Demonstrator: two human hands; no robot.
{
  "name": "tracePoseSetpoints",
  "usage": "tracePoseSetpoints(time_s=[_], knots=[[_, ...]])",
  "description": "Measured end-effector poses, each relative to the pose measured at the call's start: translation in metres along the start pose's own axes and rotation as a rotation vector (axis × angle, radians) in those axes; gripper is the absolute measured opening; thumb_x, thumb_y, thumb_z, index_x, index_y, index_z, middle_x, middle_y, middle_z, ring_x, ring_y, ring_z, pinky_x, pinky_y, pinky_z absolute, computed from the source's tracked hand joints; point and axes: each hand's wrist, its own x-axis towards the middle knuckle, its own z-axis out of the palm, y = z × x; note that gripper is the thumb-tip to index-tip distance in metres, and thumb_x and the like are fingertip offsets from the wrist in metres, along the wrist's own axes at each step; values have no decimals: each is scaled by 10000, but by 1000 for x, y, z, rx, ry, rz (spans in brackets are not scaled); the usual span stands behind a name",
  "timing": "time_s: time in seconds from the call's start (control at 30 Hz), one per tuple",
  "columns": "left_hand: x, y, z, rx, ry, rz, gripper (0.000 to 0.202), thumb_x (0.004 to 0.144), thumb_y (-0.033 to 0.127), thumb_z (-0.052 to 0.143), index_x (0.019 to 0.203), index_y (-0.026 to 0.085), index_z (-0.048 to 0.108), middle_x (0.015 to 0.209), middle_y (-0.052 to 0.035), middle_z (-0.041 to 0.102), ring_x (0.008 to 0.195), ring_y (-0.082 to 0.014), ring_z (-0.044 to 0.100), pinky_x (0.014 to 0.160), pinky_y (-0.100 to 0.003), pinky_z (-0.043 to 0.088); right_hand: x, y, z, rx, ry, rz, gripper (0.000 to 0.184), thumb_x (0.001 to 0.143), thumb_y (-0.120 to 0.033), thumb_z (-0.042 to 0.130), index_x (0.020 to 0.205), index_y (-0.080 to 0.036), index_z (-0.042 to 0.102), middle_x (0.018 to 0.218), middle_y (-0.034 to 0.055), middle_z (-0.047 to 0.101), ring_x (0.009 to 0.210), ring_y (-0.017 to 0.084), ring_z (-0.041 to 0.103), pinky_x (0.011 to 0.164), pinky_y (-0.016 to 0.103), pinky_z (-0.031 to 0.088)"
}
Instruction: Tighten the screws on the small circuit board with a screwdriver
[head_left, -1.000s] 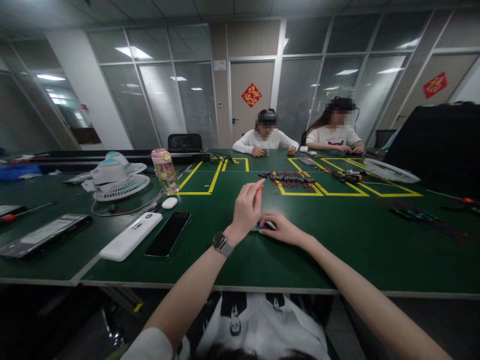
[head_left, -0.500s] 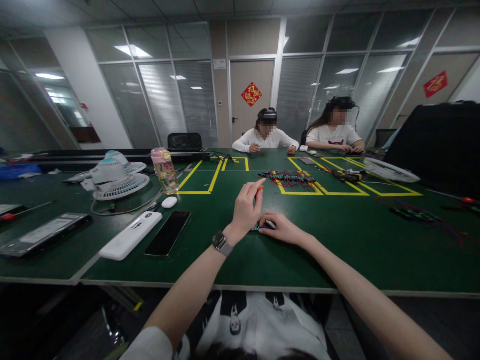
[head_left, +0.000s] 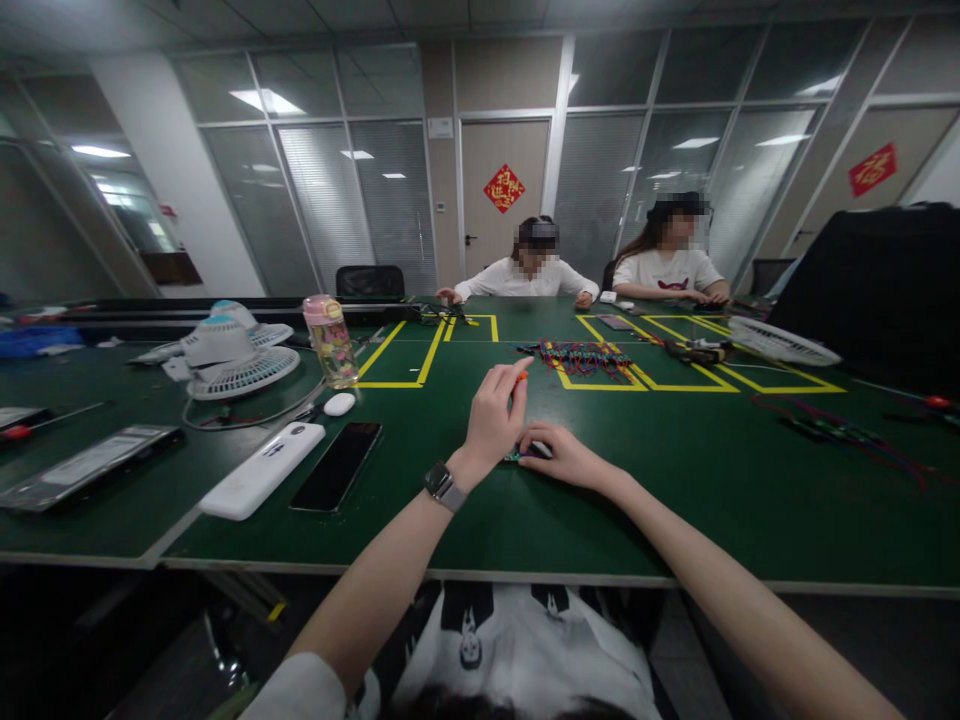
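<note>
My left hand [head_left: 495, 408] is closed around a slim orange-ended tool [head_left: 521, 377]. Only its orange end shows, so I cannot tell its kind for certain. Just below and to the right, my right hand [head_left: 559, 452] curls its fingers on a small green circuit board [head_left: 513, 457] at the table surface. Fingers cover most of the board. Beyond both hands lies a bundle of circuit boards with red and blue wires [head_left: 589, 360].
A black phone [head_left: 337, 468], a white power bank [head_left: 262, 472] and a water bottle [head_left: 330, 340] stand left. Fan parts [head_left: 236, 360] lie farther left. More wired boards [head_left: 840, 430] are at right. Two people [head_left: 525, 275] sit across the table.
My two hands hold almost the same pose and place. Across the table, one person's hand has moved out to the left, toward the dark cables.
</note>
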Motion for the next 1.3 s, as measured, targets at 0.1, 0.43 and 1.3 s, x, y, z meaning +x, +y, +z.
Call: tracePoseSetpoints(time_s=[0.1,0.43,1.3], knots=[[0,0,0,0,0,-1,317,962,197,366,1238,175,520,1031,-79,598,972,-169,559,880,-305,448,0,0,0,-11,-1,9,56,809,-229,652,806,-176,635,893,51,634,832,184,599,773,300,467],[0,1,-2,-56,27,6,346,960,164,340,1267,174,501,1138,-94,595,1064,-169,551,937,-313,440,0,1,0,-9,-3,6,59,812,-230,650,806,-173,634,894,52,631,826,179,600,773,298,468],[3,0,-2,-27,132,-47,203,880,245,572,1066,200,638,885,-29,555,812,-132,564,773,-252,473,0,-1,0,2,-2,17,61,809,-227,652,792,-173,631,892,52,628,835,185,597,786,308,471]])
